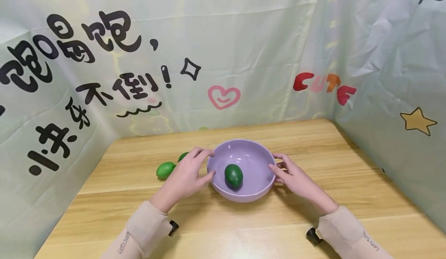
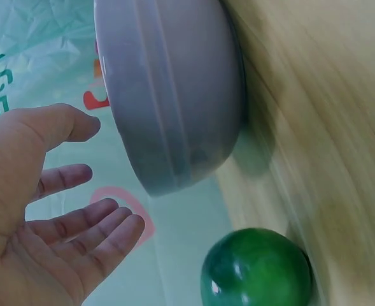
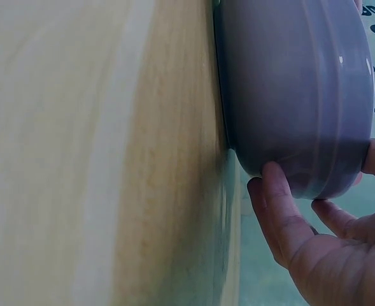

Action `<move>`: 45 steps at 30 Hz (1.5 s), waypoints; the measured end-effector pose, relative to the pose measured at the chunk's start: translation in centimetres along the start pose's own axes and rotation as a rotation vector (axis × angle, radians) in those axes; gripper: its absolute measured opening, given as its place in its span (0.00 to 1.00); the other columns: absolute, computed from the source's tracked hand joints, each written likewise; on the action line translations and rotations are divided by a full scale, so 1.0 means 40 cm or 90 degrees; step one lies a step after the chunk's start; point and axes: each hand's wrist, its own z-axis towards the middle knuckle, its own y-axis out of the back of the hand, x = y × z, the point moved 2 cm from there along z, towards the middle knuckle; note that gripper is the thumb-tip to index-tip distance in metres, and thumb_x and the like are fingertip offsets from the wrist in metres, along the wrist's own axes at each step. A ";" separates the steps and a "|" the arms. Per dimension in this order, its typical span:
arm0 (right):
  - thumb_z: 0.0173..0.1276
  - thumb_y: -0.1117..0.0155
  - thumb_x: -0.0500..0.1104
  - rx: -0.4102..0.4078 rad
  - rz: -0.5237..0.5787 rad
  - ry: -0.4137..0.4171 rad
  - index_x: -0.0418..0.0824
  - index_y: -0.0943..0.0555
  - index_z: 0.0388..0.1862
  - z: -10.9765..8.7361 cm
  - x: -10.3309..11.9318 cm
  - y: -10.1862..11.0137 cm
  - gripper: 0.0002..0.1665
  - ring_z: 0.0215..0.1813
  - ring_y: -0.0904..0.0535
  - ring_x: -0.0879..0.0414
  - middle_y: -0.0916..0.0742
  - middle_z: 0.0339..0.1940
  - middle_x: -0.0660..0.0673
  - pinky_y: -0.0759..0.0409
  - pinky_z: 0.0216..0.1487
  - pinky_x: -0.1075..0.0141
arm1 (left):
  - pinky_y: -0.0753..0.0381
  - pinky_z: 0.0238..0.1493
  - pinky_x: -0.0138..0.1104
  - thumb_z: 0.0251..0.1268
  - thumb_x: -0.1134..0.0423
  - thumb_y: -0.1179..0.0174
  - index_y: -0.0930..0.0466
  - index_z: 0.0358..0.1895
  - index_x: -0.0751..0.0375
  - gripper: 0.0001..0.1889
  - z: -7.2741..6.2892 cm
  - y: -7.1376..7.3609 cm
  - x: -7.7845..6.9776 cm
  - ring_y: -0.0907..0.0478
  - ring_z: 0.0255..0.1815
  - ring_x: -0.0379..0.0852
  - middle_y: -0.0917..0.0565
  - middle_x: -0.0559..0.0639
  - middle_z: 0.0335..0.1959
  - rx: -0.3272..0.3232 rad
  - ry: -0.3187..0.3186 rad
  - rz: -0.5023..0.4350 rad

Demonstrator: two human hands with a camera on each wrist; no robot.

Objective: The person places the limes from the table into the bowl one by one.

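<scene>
A glossy purple bowl (image 1: pixel 258 174) stands on the wooden table, a smooth dark green oval fruit (image 1: pixel 234 175) lying inside it towards the left. My right hand (image 1: pixel 292 175) grips the bowl's right side, thumb over the rim and fingers against the outer wall, as the right wrist view of the bowl (image 3: pixel 295 95) also shows. At the left rim, my left hand (image 1: pixel 188 174) is spread, its fingers apart from the bowl wall (image 2: pixel 174 95) in the left wrist view. Beside that hand lies a bright green lime (image 1: pixel 165 170); another green fruit (image 1: pixel 182 156) is partly hidden behind the hand.
The wooden table (image 1: pixel 240 232) runs back to a pale printed cloth (image 1: pixel 258 57), which hangs behind it and along both sides. Small black devices sit at the left wrist (image 1: pixel 173 228) and right wrist (image 1: pixel 313 236).
</scene>
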 end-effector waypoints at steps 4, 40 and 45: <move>0.87 0.44 0.46 0.000 0.000 0.001 0.30 0.40 0.82 0.000 -0.001 0.000 0.36 0.59 0.13 0.41 0.19 0.62 0.24 0.10 0.55 0.60 | 0.13 0.50 0.44 0.67 0.57 0.28 0.18 0.65 0.57 0.24 -0.014 0.003 0.013 0.17 0.48 0.50 0.16 0.53 0.58 -0.007 0.019 0.003; 0.87 0.44 0.46 0.002 0.001 -0.008 0.30 0.39 0.81 0.004 -0.008 0.001 0.34 0.57 0.12 0.42 0.18 0.61 0.24 0.09 0.55 0.61 | 0.13 0.46 0.49 0.62 0.60 0.23 0.18 0.60 0.60 0.24 -0.103 -0.003 0.135 0.17 0.46 0.53 0.16 0.59 0.52 -0.045 0.071 0.072; 0.87 0.44 0.46 0.003 0.002 -0.009 0.30 0.40 0.81 0.004 -0.009 0.001 0.35 0.58 0.12 0.41 0.18 0.62 0.23 0.09 0.55 0.60 | 0.12 0.48 0.52 0.62 0.59 0.23 0.17 0.59 0.60 0.24 -0.109 -0.010 0.149 0.17 0.49 0.56 0.17 0.59 0.53 -0.030 0.096 0.073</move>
